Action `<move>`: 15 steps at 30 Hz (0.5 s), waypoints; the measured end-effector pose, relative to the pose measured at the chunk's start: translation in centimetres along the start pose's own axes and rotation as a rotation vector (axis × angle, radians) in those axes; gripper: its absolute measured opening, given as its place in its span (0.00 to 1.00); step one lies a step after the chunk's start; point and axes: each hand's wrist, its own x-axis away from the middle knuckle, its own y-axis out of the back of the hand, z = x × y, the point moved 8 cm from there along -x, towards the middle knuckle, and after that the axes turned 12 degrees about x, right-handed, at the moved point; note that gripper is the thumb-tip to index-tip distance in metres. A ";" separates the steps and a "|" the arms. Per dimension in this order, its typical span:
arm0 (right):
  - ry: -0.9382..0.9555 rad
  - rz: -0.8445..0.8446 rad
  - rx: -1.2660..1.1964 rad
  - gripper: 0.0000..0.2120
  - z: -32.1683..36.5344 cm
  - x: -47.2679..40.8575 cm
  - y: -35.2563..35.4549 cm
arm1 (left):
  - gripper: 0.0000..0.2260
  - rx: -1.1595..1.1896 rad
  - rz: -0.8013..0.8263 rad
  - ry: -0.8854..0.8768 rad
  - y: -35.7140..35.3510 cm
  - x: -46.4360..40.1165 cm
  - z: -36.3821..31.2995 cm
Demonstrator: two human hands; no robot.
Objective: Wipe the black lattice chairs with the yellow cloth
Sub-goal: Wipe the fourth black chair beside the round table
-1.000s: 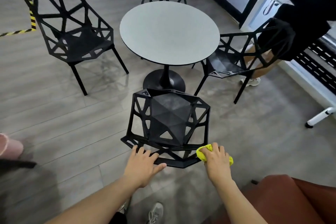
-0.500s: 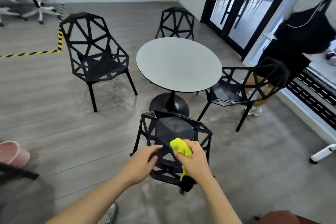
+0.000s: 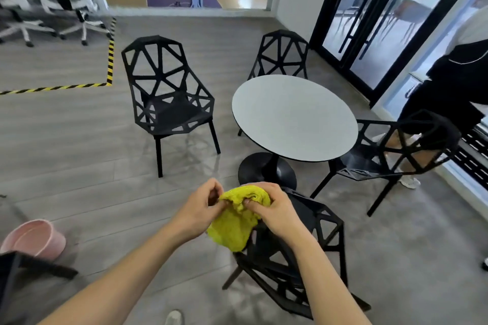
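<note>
The yellow cloth [image 3: 239, 216] hangs bunched in the air above the nearest black lattice chair [image 3: 293, 253], clear of its frame. The left hand [image 3: 199, 212] pinches its top edge and the right hand [image 3: 274, 207] has its fingers curled into the folds beside it. Both forearms cover much of that chair's near side. Beyond stands a round grey table [image 3: 293, 116], ringed by three more lattice chairs. Another person [image 3: 459, 82] leans over the right one. A pink bucket [image 3: 34, 239] sits on the floor at left.
</note>
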 end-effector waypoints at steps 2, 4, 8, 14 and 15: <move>0.020 0.006 0.061 0.16 1.3 -2.1 -1.3 | 0.08 -0.063 -0.028 -0.031 3.2 -1.5 -0.2; 0.013 -0.030 0.157 0.15 2.4 -4.0 -2.1 | 0.08 -0.138 -0.051 -0.051 6.3 -3.0 -0.3; -0.015 -0.174 0.271 0.14 4.7 -7.4 -2.6 | 0.07 -0.195 -0.009 -0.019 10.6 -6.4 0.0; -0.094 -0.262 0.004 0.17 6.7 -12.7 -0.8 | 0.11 -0.326 0.102 0.080 14.9 -10.9 0.4; -0.110 -0.287 -0.029 0.17 6.8 -13.7 -0.2 | 0.14 -0.321 0.120 0.088 15.3 -11.7 0.3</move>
